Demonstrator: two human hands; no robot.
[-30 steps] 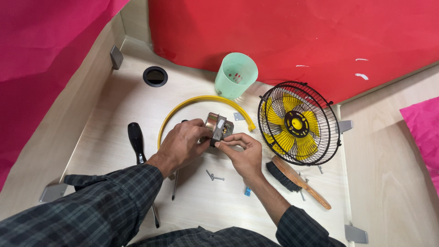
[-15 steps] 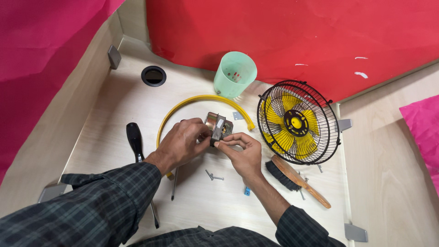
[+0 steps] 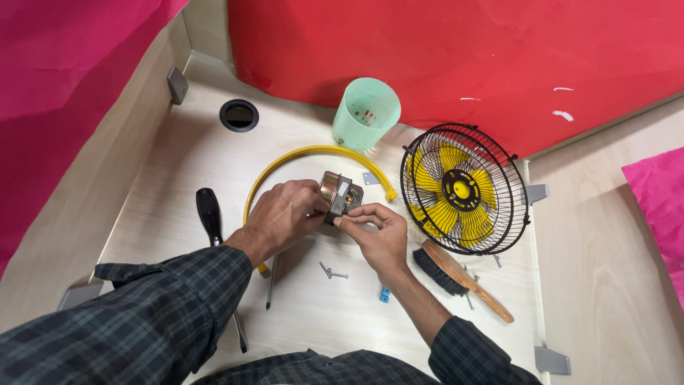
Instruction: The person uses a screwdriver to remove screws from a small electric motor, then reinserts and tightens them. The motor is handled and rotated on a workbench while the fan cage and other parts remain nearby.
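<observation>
A small repair workbench is showing here: a pale wooden table (image 3: 178,164) is carrying a screwdriver (image 3: 211,214) at nine o'clock, a brush (image 3: 456,274) at four, loose screws (image 3: 332,271), red backdrop behind.

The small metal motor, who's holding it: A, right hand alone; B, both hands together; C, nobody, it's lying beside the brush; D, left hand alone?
B: the left hand grips the small metal motor from one side while the right hand pinches it from the other.
</observation>
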